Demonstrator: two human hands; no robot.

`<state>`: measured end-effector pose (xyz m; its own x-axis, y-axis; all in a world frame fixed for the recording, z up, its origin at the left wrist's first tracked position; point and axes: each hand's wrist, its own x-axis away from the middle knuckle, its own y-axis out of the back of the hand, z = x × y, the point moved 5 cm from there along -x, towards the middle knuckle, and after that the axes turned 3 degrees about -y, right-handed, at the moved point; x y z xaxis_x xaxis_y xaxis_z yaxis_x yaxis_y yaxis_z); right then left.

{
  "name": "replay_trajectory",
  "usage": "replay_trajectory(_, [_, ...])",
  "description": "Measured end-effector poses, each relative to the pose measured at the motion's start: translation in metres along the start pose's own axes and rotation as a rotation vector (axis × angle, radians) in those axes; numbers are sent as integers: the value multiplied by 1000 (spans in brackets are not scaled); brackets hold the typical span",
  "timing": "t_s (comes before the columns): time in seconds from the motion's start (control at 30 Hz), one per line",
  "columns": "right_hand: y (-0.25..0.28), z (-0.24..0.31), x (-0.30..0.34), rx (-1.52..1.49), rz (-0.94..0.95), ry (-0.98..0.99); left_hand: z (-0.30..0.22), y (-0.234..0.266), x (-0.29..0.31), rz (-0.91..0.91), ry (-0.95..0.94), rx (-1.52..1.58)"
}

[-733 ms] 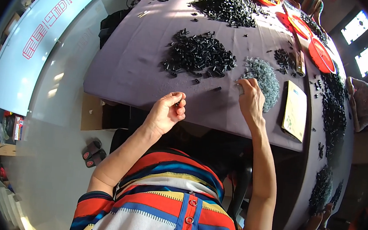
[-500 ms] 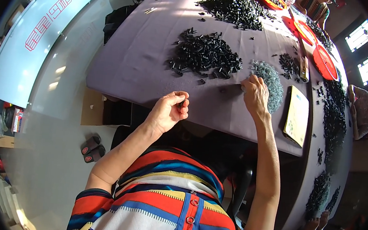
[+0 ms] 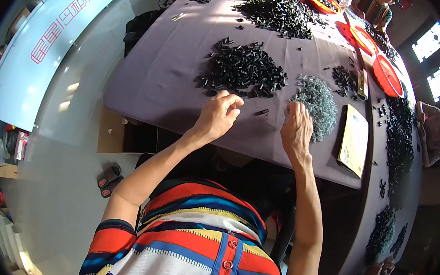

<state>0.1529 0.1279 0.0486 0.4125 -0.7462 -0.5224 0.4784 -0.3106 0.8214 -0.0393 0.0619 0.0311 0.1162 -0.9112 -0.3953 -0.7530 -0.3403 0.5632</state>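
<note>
My left hand [image 3: 216,117] hovers at the near edge of a pile of small black tube-like pieces [image 3: 247,69]. Its thumb and fingers are bent together, and whatever they hold is hidden. By the near left edge of a heap of small clear, greyish pieces [image 3: 321,107] is my right hand [image 3: 297,131], fingers curled down and drawn together. I cannot make out anything in its grip. Between the two hands a single black piece [image 3: 262,112] lies on the purple-grey tablecloth [image 3: 157,79].
A yellow booklet-like flat thing [image 3: 353,141] lies right of the clear heap. Farther off are a smaller black pile [image 3: 344,79], a large black pile [image 3: 278,14] and red baskets [image 3: 387,76]. Another person's hands [image 3: 380,269] work at lower right. Dark slippers [image 3: 109,179] rest on the floor.
My left hand has moved up and right, toward the black pile; the dark piece seen in its fingers no longer shows. My right hand has drawn slightly nearer and left, off the clear heap.
</note>
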Motion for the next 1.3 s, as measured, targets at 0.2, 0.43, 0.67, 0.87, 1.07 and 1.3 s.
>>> replay_trajectory(0.2, [0,-14,31,-406,-93,-242,-21,-43,-21,62,-97,30])
replay_trajectory(0.43, [3,-13,42,-623,-140,-303,-21,-66,-27,69,-128,-191])
replay_trajectory(0.67, [5,-11,46,-736,-149,-302,-38,-66,-13,123,-5,273])
replay_trajectory(0.87, [-6,-9,47,-823,-101,-322,-37,-70,-7,104,-10,351])
replay_trajectory(1.07, [-2,-7,45,-797,-65,-315,-41,-67,-5,98,-21,322])
replay_trajectory(1.3, [4,-1,46,-826,-71,-281,-45,-69,-1,57,-32,419])
